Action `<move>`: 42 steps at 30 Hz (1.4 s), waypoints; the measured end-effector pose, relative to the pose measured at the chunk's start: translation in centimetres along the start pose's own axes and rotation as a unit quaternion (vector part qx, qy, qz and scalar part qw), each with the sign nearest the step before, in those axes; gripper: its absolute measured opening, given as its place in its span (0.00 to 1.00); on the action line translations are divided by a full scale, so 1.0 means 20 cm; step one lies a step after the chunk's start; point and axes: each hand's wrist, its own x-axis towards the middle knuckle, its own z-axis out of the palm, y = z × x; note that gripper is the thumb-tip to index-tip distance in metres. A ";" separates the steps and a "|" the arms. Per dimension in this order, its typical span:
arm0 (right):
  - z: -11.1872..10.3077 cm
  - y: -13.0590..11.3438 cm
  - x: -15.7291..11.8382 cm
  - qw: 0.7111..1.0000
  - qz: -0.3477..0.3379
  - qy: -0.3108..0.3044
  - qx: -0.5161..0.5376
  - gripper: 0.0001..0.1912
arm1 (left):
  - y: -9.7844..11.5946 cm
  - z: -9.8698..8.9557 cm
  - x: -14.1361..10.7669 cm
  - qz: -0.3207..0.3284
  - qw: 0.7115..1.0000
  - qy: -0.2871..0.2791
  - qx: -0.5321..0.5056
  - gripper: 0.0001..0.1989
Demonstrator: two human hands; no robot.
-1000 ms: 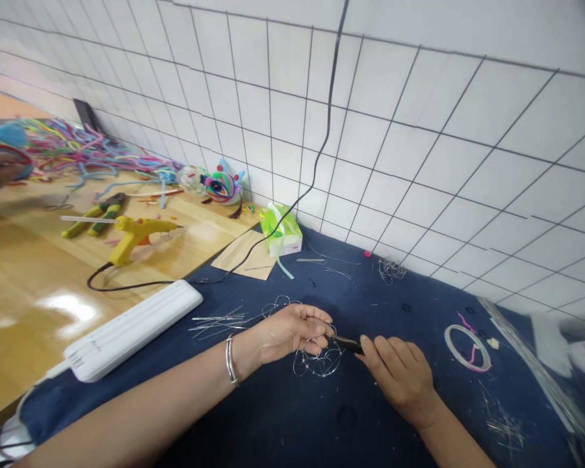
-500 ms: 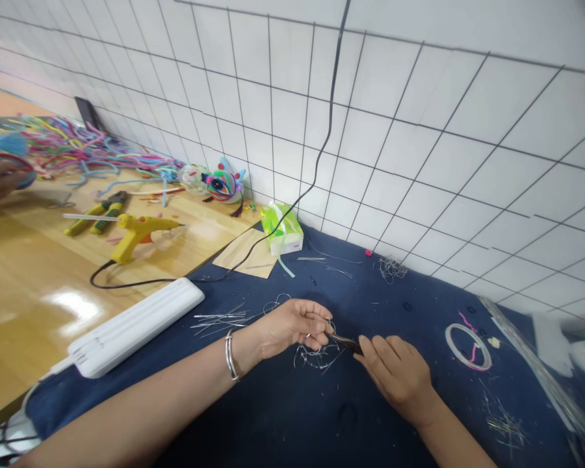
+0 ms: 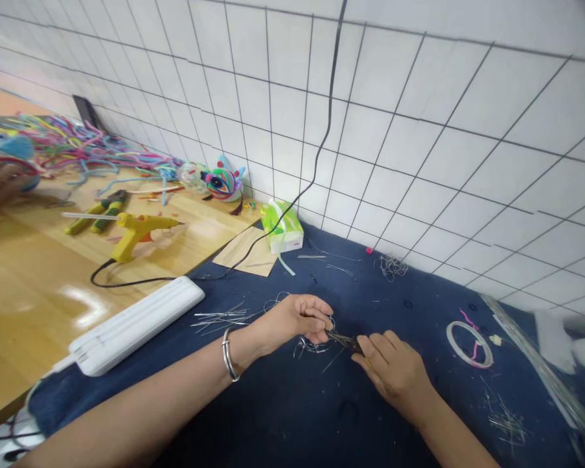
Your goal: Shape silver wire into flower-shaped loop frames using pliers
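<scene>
My left hand (image 3: 306,317), a silver bangle at its wrist, pinches a thin wire piece (image 3: 312,346) that has small beads on it. Part of this wire hangs below the fingers over the dark blue cloth (image 3: 273,416). My right hand (image 3: 387,364) is wrapped round the handles of dark-jawed pliers (image 3: 344,339). The pliers point left, with their tips at my left fingertips. Whether the tips grip the wire is too small to tell. Loose straight wires (image 3: 221,316) lie left of my left hand.
A yellow glue gun (image 3: 134,235), yellow-green pliers (image 3: 102,211) and a white power strip (image 3: 139,325) are at the left. Another person's hand (image 3: 0,185) shows at the left edge. A tissue pack (image 3: 283,227) stands by the wall; a white ring (image 3: 469,344) lies right.
The pliers in my right hand have turned slightly and their two jaws now show more clearly. My left hand stays nearly in place, still pinching the wire.
</scene>
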 end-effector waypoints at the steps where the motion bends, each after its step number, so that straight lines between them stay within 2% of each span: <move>1: 0.00 0.00 0.00 1.000 -0.001 -0.002 0.006 0.13 | 0.00 0.00 0.00 0.005 1.000 -0.001 0.003 0.15; 9: 0.02 0.01 0.00 0.999 0.026 -0.005 0.041 0.12 | 0.00 -0.03 0.00 0.042 0.998 -0.044 0.030 0.13; 20: 0.01 0.02 0.00 0.988 0.069 -0.035 0.134 0.10 | 0.01 0.00 0.00 0.044 0.997 -0.032 0.058 0.12; 26: 0.05 0.03 -0.02 0.980 0.080 -0.014 0.184 0.11 | 0.02 0.01 -0.01 0.039 0.996 -0.032 0.077 0.11; 32: 0.02 0.03 -0.01 0.954 0.126 -0.078 0.261 0.12 | 0.02 0.02 -0.01 0.033 0.994 -0.043 0.091 0.11; 35: 0.00 0.04 0.00 0.943 0.139 -0.092 0.287 0.11 | 0.02 0.02 -0.01 0.034 0.994 -0.053 0.087 0.11; 38: 0.00 0.04 0.00 0.951 0.137 -0.080 0.265 0.11 | 0.02 0.03 -0.01 0.037 0.994 -0.052 0.086 0.10; 42: 0.01 0.02 0.00 0.977 0.114 -0.036 0.175 0.12 | 0.00 0.03 -0.01 0.031 0.996 -0.021 0.082 0.10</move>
